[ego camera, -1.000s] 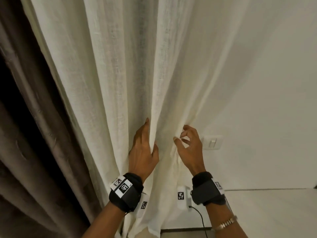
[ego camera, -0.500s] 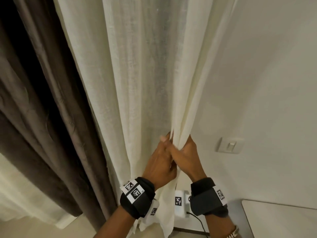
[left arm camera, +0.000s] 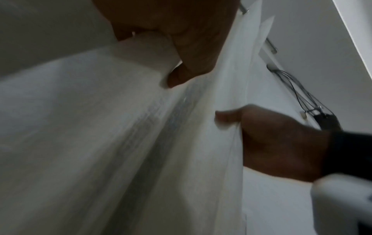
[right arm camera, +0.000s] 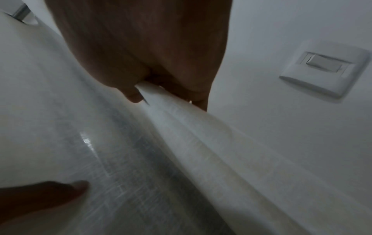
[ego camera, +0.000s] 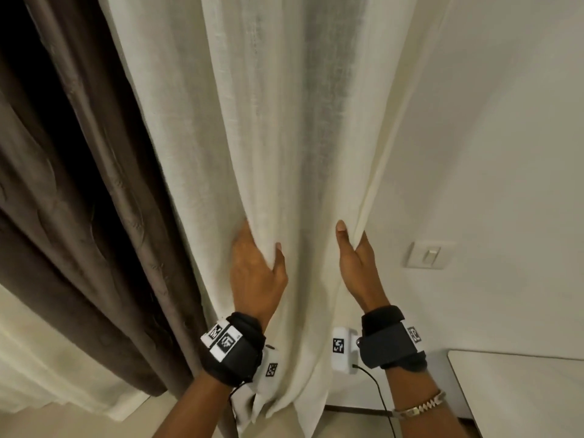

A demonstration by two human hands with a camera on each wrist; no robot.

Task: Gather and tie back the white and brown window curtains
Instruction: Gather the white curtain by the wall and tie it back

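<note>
The white sheer curtain (ego camera: 284, 137) hangs in folds down the middle of the head view. A brown curtain (ego camera: 79, 200) hangs to its left. My left hand (ego camera: 256, 267) grips a fold of the white curtain (left arm camera: 120, 127), fingers behind the cloth and thumb in front. My right hand (ego camera: 357, 260) pinches the curtain's right edge (right arm camera: 171, 111) between thumb and fingers. The two hands are level and about a hand's width apart, with cloth stretched between them.
A plain white wall (ego camera: 505, 153) stands on the right with a light switch (ego camera: 429, 256) close to my right hand. A white tabletop corner (ego camera: 521, 396) sits at the lower right. Another pale curtain (ego camera: 47, 358) hangs low at the left.
Half a second ago both hands were together on one fold. Now they have parted sideways, the left to the left, the right to the curtain's edge, spreading the cloth.
</note>
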